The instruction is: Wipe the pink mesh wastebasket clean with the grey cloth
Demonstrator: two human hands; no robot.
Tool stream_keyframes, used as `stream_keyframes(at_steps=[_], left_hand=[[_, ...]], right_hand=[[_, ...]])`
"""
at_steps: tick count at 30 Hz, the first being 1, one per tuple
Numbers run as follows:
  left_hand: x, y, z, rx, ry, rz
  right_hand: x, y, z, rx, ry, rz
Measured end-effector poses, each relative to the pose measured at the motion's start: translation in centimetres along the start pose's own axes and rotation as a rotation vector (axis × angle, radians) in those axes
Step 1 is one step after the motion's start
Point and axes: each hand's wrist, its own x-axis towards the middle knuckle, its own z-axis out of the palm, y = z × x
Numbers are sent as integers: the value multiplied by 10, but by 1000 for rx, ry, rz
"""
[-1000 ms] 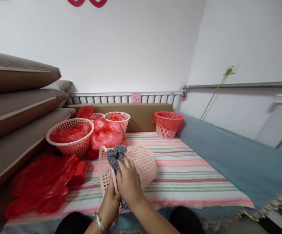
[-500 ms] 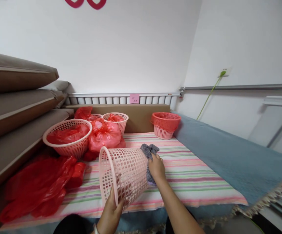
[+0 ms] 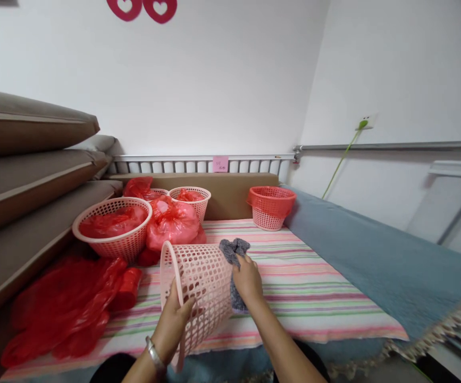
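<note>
Our left hand [image 3: 173, 322] closes firmly over the rim of a pink basket [image 3: 210, 279] tipped sideways above a striped sheet [image 3: 313, 300], our right hand [image 3: 248, 280] clutching a gray rag [image 3: 231, 251] at its base. We should steady the rim and press evenly.

Worn on the left wrist: one broad, silver-coloured metal bangle [image 3: 155, 355] with a light-catching surface; any finer marking on it is too small to tell. Beyond the bangle, the left grip [image 3: 173, 318] is bare, as are the right grip [image 3: 249, 281] and right forearm [image 3: 280, 340], well right of it. Left of the bangle, a rounded left leg in plain black covering [image 3: 111, 369]; far right of it, a matching right leg [image 3: 315, 355], partly hidden.
</note>
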Motion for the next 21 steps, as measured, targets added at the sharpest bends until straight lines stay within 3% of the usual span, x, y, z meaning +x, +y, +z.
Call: stream_keyframes(at_steps=[4, 7, 10, 12, 15, 18, 21], left_hand=[[-9, -8, 1, 71, -20, 12], [-11, -12, -1, 210, 24, 168], [-11, -16, -3, 265, 54, 231], [-13, -20, -4, 238, 15, 184], [-19, -27, -4, 164, -30, 77], [-25, -35, -6, 135, -32, 20], [-28, -42, -8, 143, -84, 46]], right_hand=[[-25, -58, -10, 183, -20, -197], [-50, -99, -20, 292, -54, -366], [-65, -111, -23, 310, -57, -420], [-65, -102, -20, 273, -41, -431], [-49, -67, -10, 167, 1, -388], [-22, -19, -1, 27, 31, -224], [1, 22, 1, -80, 20, 15]])
